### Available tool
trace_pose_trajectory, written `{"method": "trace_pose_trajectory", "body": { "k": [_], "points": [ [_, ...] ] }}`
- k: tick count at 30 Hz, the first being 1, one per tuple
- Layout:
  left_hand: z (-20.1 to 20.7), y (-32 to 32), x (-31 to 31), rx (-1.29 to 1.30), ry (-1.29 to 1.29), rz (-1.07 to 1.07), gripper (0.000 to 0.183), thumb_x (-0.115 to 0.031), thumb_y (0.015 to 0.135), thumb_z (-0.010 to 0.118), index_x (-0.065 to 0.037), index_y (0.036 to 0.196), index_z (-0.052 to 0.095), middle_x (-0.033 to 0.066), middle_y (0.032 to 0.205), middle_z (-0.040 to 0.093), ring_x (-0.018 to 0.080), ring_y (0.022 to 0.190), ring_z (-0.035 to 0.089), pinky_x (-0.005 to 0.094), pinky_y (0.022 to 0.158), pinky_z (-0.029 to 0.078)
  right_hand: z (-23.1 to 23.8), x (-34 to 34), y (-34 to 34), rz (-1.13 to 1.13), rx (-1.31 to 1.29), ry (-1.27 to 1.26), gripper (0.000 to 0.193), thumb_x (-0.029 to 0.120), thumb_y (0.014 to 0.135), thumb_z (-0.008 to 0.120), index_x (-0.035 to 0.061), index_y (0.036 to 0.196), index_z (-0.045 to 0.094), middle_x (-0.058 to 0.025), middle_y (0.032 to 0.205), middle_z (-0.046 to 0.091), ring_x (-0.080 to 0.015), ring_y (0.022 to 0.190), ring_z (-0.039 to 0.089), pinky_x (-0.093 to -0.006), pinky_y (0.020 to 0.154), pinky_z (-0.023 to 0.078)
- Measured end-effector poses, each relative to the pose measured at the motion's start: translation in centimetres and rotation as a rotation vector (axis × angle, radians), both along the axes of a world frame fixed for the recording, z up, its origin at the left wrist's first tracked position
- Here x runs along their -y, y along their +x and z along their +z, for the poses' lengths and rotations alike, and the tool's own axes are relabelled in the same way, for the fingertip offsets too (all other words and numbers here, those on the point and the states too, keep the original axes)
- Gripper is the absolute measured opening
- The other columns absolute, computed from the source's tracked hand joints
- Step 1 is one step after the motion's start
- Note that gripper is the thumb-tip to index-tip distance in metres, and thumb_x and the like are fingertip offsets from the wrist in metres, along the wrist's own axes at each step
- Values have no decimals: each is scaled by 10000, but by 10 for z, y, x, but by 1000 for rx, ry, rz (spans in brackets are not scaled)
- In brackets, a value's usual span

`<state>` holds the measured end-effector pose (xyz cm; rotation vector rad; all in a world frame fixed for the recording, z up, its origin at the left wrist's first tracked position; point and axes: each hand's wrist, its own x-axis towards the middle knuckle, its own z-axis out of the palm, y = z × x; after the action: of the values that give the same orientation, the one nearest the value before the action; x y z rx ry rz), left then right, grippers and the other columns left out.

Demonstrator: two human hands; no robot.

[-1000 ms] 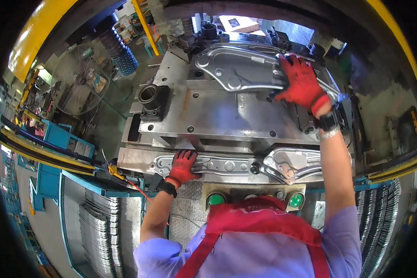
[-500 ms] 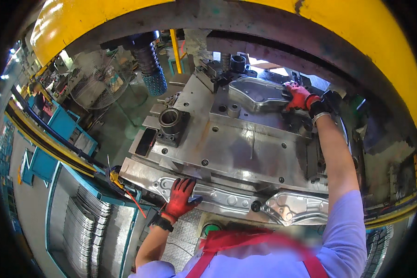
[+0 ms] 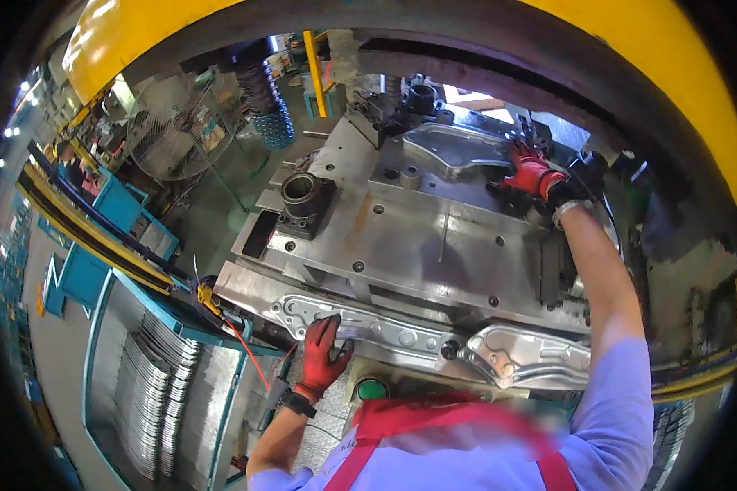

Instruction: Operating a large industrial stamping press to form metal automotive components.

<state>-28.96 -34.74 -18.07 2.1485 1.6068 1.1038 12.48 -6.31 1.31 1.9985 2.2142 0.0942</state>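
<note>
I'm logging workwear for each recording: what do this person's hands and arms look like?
The left hand and right hand each wear a red glove with dark fingertips. A black wristband circles the left wrist; the right has a black band plus a pale, thin bracelet. Lilac short sleeves leave both forearms bare.

Glare on silver panel; bowed, black rim

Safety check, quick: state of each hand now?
Left hand: open, fingers over long metal part.
Right hand: at right end of upper metal part; grip unclear.
</note>
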Motion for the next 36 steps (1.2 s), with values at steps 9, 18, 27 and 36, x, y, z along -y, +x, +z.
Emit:
{"method": "trace_pose_trajectory", "body": {
  "k": [9,18,27,36],
  "points": [
    [-138,-4,87,856,-748,236,574,-106,805,634,-2,1297,359,133,1274,437,214,1155,426,318,970,337,-78,358,1,261,-878,353,533,127,684,638,29,1193,513,-165,1206,500,-354,1170,419,-434,993,312],
    [-131,32,96,537,-882,65,704,-122,644,723,5,1235,362,167,1145,526,253,1032,533,352,867,439,-396,545,64,-1100,-1081,143,882,211,604,766,-40,1296,280,-211,1200,469,-330,1106,465,-371,934,389],
    [-117,40,94,705,-879,32,673,-62,623,722,-26,1214,402,125,1029,574,215,882,584,328,722,488,-343,513,35,-1098,-788,195,942,296,559,793,-41,1284,293,-255,1216,432,-393,1135,423,-410,934,379],
    [-159,26,103,755,-811,107,688,-32,669,690,-47,1262,341,111,1027,566,198,859,585,293,627,502,-336,516,41,-1116,-876,104,950,297,574,779,-24,1307,268,-259,1217,426,-386,1142,418,-406,949,367]
  ]
}}
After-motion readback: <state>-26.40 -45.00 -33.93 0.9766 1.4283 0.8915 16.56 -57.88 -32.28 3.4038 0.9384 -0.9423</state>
